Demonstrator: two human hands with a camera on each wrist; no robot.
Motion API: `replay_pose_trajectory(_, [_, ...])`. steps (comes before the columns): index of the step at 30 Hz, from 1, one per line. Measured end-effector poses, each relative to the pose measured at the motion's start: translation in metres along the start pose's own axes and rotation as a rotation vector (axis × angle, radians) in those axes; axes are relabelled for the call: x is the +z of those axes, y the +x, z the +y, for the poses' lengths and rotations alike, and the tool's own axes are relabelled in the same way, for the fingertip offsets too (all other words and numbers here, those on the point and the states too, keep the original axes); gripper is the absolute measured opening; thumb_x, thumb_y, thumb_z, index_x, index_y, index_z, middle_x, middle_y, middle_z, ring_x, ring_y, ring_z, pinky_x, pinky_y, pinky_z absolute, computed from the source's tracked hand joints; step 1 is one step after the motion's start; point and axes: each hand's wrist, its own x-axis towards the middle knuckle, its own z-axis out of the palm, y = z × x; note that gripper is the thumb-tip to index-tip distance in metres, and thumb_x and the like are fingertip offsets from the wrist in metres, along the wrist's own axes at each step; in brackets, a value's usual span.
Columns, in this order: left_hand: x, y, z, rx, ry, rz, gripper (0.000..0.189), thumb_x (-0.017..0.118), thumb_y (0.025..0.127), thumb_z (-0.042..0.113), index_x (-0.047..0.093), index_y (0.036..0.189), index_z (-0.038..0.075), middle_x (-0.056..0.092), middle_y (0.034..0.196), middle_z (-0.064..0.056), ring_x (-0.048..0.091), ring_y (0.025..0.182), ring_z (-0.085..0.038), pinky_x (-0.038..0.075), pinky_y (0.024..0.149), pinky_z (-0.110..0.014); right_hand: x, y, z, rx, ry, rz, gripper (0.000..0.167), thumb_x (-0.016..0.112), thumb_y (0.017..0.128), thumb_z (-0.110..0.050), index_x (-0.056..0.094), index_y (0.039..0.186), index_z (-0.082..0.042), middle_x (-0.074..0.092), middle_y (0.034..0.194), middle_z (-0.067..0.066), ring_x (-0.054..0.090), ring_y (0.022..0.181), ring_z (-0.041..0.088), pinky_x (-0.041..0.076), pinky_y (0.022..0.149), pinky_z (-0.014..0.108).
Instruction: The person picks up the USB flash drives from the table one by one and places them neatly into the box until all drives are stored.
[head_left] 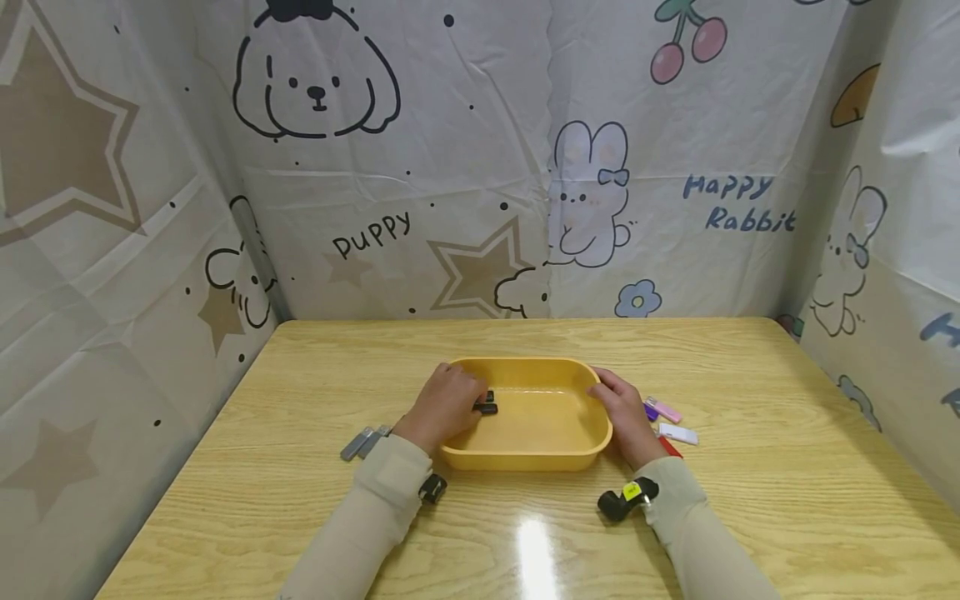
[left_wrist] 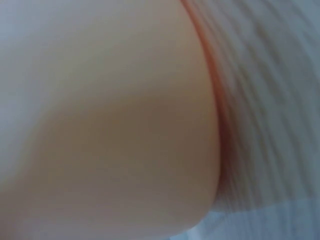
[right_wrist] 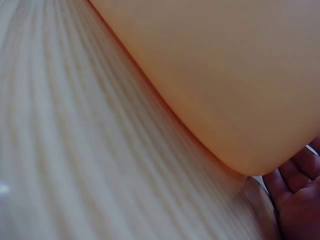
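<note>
A yellow oblong tray (head_left: 525, 460) with rounded corners stands on the wooden table. My left hand (head_left: 446, 404) reaches over its left end, fingers bent down inside, partly hiding that rim. A black USB stick (head_left: 487, 409) pokes out from the left fingers, and a second dark stick (head_left: 491, 396) shows just behind it. My right hand (head_left: 622, 408) grips the right rim, thumb over the edge and fingers outside. The tray's outer wall (left_wrist: 125, 150) fills most of the left wrist view. In the right wrist view, right-hand fingers (right_wrist: 295, 180) lie against the tray's corner.
Left of the tray lie grey USB sticks (head_left: 356, 443), partly behind the left wrist. Beside the right hand are a pink stick (head_left: 664, 409), a white stick (head_left: 678, 433), a purple piece (head_left: 651, 412) and a red piece (head_left: 670, 447). A printed curtain (head_left: 465, 167) borders the table.
</note>
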Motion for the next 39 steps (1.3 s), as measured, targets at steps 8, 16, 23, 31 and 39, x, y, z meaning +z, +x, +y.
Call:
replay_pose_trajectory(8, [0.0004,0.0009,-0.0012,-0.005,-0.059,-0.012,0.018,0.079,0.076,0.016,0.062,0.07,0.015,0.057,0.065,0.007,0.047,0.062,-0.013,0.044,0.069,-0.033,0.0001,0.0012,0.0005,0.005,-0.014,0.013,0.044,0.048,0.094,-0.014,0.052,0.137,-0.006,0.05,0.139,0.013,0.052,0.118,0.027,0.048,0.09,0.027])
replay_pose_trajectory(16, [0.0004,0.0016,-0.0008,-0.017,-0.048,-0.039,0.023,0.079,0.077,0.019,0.058,0.068,0.016,0.051,0.062,0.008,0.044,0.059,-0.012,0.04,0.062,-0.029,0.0004,0.0005,0.0007,0.007,-0.015,0.007,0.044,0.048,0.094,-0.015,0.051,0.137,-0.006,0.049,0.139,0.014,0.051,0.119,0.028,0.048,0.091,0.028])
replay_pose_trajectory(23, [0.0007,0.0015,-0.0006,-0.012,-0.049,-0.031,0.02,0.078,0.077,0.018,0.06,0.069,0.015,0.053,0.063,0.008,0.045,0.06,-0.012,0.042,0.062,-0.029,-0.0011,0.0024,0.0029,0.004,-0.007,0.007,0.043,0.048,0.094,-0.015,0.052,0.136,-0.006,0.05,0.138,0.013,0.053,0.117,0.026,0.048,0.09,0.027])
replay_pose_trajectory(31, [-0.001,0.0005,0.0005,-0.019,-0.045,-0.034,0.016,0.079,0.077,0.017,0.064,0.072,0.015,0.058,0.067,0.006,0.048,0.061,-0.011,0.045,0.064,-0.03,-0.0009,0.0028,0.0036,0.004,-0.019,0.007,0.043,0.048,0.094,-0.015,0.052,0.136,-0.006,0.05,0.139,0.013,0.052,0.118,0.027,0.048,0.091,0.027])
replay_pose_trajectory(39, [-0.0009,0.0002,0.0002,-0.015,-0.044,-0.012,0.017,0.079,0.075,0.014,0.063,0.07,0.015,0.058,0.067,0.006,0.047,0.061,-0.011,0.044,0.062,-0.029,-0.0001,0.0008,0.001,0.008,-0.012,0.003,0.044,0.048,0.095,-0.016,0.051,0.138,-0.006,0.049,0.14,0.014,0.051,0.119,0.028,0.047,0.094,0.031])
